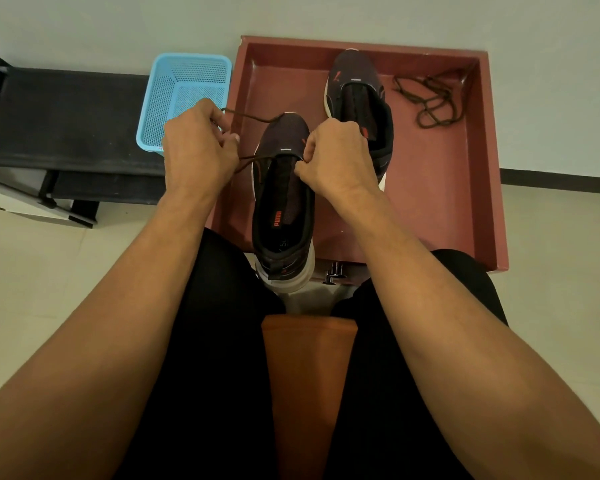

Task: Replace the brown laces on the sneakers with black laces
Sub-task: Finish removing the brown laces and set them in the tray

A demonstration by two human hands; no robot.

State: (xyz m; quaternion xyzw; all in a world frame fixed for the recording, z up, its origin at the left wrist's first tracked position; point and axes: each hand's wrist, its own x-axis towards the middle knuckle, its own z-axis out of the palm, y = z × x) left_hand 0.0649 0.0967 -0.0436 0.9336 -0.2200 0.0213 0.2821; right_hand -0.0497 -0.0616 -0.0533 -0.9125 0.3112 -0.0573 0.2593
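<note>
A dark sneaker (284,202) with a white sole lies in front of me, heel toward me, at the near edge of the red tray (444,209). A brown lace (257,117) runs through its front eyelets. My left hand (196,150) grips the lace ends to the left of the shoe. My right hand (336,157) pinches the shoe's upper edge by the front eyelets. The second sneaker (357,95) lies further back in the tray with no lace visible in it. A loose brown lace (433,98) lies tangled at the tray's far right.
A light blue plastic basket (184,95) stands left of the tray. A black bench (66,123) sits at the far left. My legs in black trousers and an orange stool seat (305,375) fill the foreground. Pale floor tiles surround everything.
</note>
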